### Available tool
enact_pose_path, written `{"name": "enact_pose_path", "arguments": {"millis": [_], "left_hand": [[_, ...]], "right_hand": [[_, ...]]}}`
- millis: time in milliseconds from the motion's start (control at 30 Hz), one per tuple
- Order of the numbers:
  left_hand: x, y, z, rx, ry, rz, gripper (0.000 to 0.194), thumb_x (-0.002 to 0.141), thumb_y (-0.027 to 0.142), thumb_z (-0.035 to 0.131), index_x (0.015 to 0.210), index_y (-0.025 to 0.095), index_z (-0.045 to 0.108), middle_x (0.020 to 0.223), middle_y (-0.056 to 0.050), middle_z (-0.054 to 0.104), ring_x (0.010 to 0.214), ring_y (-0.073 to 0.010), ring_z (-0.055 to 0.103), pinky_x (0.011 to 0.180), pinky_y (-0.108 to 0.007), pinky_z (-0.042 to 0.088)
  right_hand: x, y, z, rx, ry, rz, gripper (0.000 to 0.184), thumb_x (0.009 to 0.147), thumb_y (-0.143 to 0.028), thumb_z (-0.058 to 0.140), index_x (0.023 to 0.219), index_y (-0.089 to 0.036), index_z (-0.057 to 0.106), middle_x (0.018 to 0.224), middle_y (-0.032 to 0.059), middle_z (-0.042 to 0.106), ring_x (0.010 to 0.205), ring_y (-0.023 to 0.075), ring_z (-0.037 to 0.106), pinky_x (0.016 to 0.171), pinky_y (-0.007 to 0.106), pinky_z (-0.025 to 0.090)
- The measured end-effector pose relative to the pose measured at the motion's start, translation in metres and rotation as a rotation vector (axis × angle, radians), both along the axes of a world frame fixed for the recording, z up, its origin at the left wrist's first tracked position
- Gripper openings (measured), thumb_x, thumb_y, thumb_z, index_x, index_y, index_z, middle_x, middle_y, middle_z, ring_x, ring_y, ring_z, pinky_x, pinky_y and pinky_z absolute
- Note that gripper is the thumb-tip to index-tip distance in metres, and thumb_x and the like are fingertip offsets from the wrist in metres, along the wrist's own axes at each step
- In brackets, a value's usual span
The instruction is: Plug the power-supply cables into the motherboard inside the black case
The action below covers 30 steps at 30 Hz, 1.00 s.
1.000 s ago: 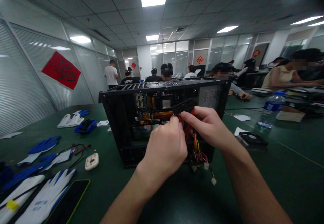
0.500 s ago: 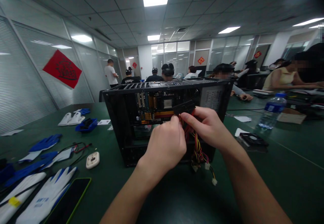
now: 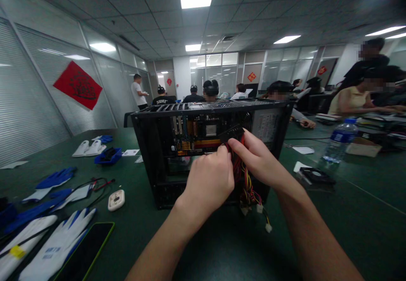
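Just nearside of the open black metal computer case [image 3: 146,158], the right hand [image 3: 258,160] has its grip closed on a black plastic connector [image 3: 231,133]; the left hand [image 3: 209,180], fingers curled tight, seems to pinch its red and yellow wires [image 3: 248,182]. Working the connector appears in hand; the next move calls for steadiness.

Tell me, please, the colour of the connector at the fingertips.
The connector is black; the head view shows it best.

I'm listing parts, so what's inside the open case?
A motherboard and, right of it, a power supply. Your left hand, right hand and the cables hide whatever lies behind them at lower right.
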<state>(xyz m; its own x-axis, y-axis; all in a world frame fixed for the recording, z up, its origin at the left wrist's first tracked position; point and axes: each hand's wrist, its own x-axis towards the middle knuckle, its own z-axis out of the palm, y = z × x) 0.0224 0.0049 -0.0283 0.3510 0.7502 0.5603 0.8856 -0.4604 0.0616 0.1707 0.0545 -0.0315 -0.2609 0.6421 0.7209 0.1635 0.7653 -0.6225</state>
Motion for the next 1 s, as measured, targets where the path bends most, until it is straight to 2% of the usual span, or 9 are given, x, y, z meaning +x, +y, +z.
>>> {"name": "enact_pose_path", "arguments": {"millis": [167,300,533,767,1000], "left_hand": [[-0.003,0.0,0.001,-0.023,0.013,0.0,0.027,0.101,0.021,0.029,0.099,0.015,0.055,0.083,-0.01,0.071,0.071,-0.0269,0.071,0.065,-0.039,0.057],[-0.004,-0.002,0.003,-0.028,0.014,0.007,0.025,0.1,0.021,0.03,0.098,0.015,0.055,0.083,-0.01,0.07,0.071,-0.0262,0.07,0.065,-0.039,0.057],[-0.004,-0.001,0.002,-0.005,0.029,0.017,0.026,0.099,0.02,0.03,0.098,0.015,0.055,0.083,-0.01,0.071,0.071,-0.027,0.071,0.064,-0.04,0.057],[-0.006,-0.004,0.004,0.006,0.084,0.003,0.027,0.099,0.021,0.031,0.095,0.015,0.057,0.082,-0.009,0.071,0.07,-0.0273,0.071,0.063,-0.039,0.056],[-0.005,-0.003,0.005,0.021,0.111,0.029,0.028,0.099,0.021,0.031,0.096,0.014,0.059,0.083,-0.01,0.071,0.071,-0.0292,0.071,0.062,-0.042,0.057]], "right_hand": [[0.0,0.001,0.0,-0.039,0.03,0.057,0.022,0.096,-0.039,0.058,0.098,-0.018,0.065,0.093,0.0041,0.068,0.089,0.0205,0.062,0.078,0.029,0.05],[-0.004,-0.004,0.001,-0.029,0.067,0.039,0.021,0.095,-0.038,0.06,0.094,-0.018,0.064,0.088,0.003,0.067,0.082,0.0189,0.06,0.073,0.028,0.048],[-0.007,-0.001,-0.002,-0.043,0.069,-0.008,0.025,0.094,-0.04,0.061,0.082,-0.018,0.059,0.076,0.0004,0.06,0.07,0.015,0.053,0.063,0.026,0.044],[-0.001,-0.008,0.006,-0.05,0.026,0.026,0.031,0.091,-0.04,0.063,0.07,-0.019,0.054,0.063,-0.0026,0.05,0.059,0.0128,0.045,0.058,0.025,0.04],[0.0,-0.007,0.008,-0.058,-0.004,0.009,0.032,0.091,-0.04,0.063,0.068,-0.019,0.054,0.058,-0.0033,0.048,0.057,0.013,0.045,0.056,0.026,0.04]]}}
